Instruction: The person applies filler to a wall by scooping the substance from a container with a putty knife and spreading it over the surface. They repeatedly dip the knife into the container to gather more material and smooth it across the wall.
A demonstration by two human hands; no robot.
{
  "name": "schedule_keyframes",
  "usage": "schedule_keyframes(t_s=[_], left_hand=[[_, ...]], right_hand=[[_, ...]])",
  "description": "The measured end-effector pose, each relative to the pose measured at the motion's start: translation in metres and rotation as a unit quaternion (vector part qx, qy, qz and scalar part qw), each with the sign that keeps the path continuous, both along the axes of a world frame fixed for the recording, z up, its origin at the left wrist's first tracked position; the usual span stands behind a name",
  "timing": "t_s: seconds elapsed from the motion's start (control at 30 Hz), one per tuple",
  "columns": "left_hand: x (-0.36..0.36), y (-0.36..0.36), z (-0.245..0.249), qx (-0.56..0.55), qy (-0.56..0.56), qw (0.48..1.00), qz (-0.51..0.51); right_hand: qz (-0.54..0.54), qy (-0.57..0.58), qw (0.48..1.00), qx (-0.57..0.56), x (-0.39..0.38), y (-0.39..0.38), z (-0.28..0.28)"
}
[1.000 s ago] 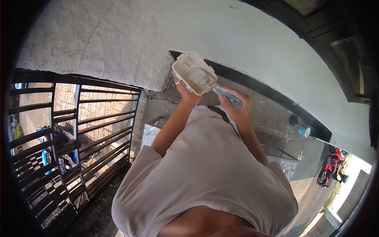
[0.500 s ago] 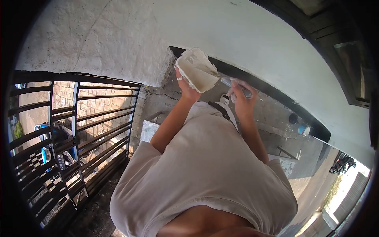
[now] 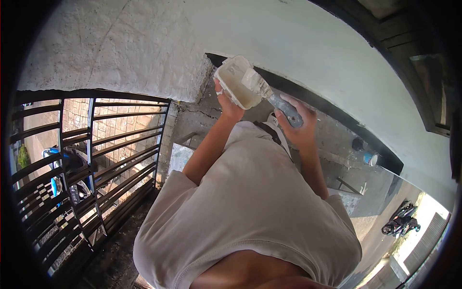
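Note:
My left hand (image 3: 229, 103) is closed around the near-left side of a white plastic tub (image 3: 229, 89), tipped so that its inside faces me. Whitish paste smears the tub's walls and bottom. In my right hand (image 3: 301, 126) is a putty knife (image 3: 287, 110) with a worn grey handle, my fingers wrapped round it. Its broad blade, coated in pale filler, overlaps the right side of the tub's opening. White residue marks the fingers of both hands.
A rough plastered wall (image 3: 144, 45) meets a smooth painted wall (image 3: 288, 43) with a black base strip. To the left stands a black metal gate (image 3: 91, 154), a blue motorbike (image 3: 72, 188) behind it. A small cup (image 3: 370, 159) sits on the floor at right.
The putty knife has turned over in my right hand, so its flat blade now faces up at the tub's rim. The tub has shifted slightly. A motorbike at far right has moved.

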State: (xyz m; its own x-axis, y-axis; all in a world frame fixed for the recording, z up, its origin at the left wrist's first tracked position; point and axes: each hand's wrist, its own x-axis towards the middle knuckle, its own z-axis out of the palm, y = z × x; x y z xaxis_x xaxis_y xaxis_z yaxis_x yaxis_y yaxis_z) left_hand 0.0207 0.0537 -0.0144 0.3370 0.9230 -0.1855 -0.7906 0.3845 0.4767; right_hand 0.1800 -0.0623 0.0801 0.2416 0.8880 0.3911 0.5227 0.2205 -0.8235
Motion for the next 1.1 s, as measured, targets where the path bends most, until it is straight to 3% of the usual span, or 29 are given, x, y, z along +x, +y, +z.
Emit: schedule_keyframes(t_s=[0.07, 0.27, 0.47, 0.57, 0.67, 0.87, 1.07, 1.1], left_hand=[[0.001, -0.002, 0.000, -0.003, 0.001, 1.000, -0.009], [0.001, -0.002, 0.009, 0.001, 0.014, 0.998, -0.053], [0.000, -0.005, 0.011, -0.011, 0.013, 0.999, -0.051], [-0.001, -0.004, 0.005, -0.026, 0.022, 0.998, -0.046], [-0.003, -0.003, 0.004, -0.037, 0.039, 0.996, -0.072], [-0.008, -0.006, 0.006, -0.030, 0.103, 0.979, -0.172], [-0.013, -0.004, 0.010, -0.034, 0.146, 0.955, -0.256], [-0.015, -0.003, 0.012, -0.020, 0.163, 0.951, -0.263]], right_hand=[[0.018, -0.102, 0.993, 0.050, 0.006, 0.007, 0.000], [0.117, -0.251, 0.961, 0.018, 0.029, 0.014, 0.001], [0.111, -0.253, 0.961, -0.020, 0.036, 0.002, -0.007], [0.109, -0.274, 0.956, 0.012, 0.037, 0.000, -0.007], [0.112, -0.299, 0.946, -0.053, 0.037, 0.004, 0.010], [0.149, -0.436, 0.883, -0.088, 0.055, 0.021, 0.043], [0.166, -0.511, 0.813, -0.226, 0.069, 0.044, 0.063], [0.172, -0.487, 0.828, -0.219, 0.070, 0.043, 0.061]])
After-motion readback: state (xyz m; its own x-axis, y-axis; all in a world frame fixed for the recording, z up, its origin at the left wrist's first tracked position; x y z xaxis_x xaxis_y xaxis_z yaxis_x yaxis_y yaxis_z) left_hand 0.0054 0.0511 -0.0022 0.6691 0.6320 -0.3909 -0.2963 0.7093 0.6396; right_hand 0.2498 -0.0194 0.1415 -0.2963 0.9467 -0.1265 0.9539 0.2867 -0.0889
